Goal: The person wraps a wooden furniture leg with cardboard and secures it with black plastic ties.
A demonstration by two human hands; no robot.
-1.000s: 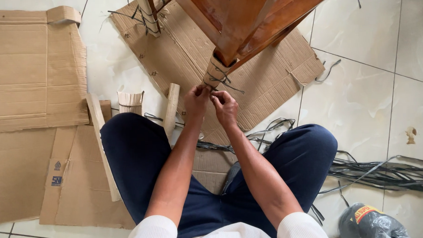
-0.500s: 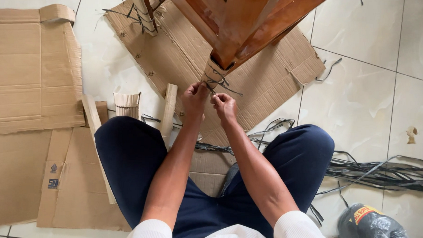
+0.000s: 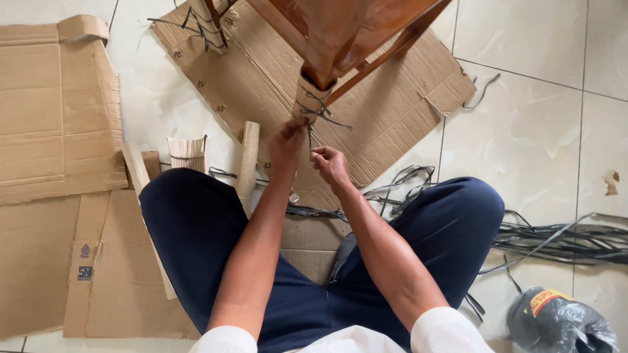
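**Binding a wrapped chair leg**

At far left, flattened brown cardboard sheets (image 3: 40, 109) lie on the tiled floor, one bearing a small dark printed mark. Centre: the left hand (image 3: 287, 144) and right hand (image 3: 331, 165) pinch dark strapping (image 3: 317, 114) around the cardboard-wrapped chair leg (image 3: 310, 99), its long axis upright. A grey bag (image 3: 559, 324) sits lower right.

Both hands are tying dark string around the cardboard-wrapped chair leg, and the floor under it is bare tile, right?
Not quite. The head view shows both hands, left hand and right hand, at the dark string on the wrapped leg, but flattened cardboard lies under it, not bare tile.
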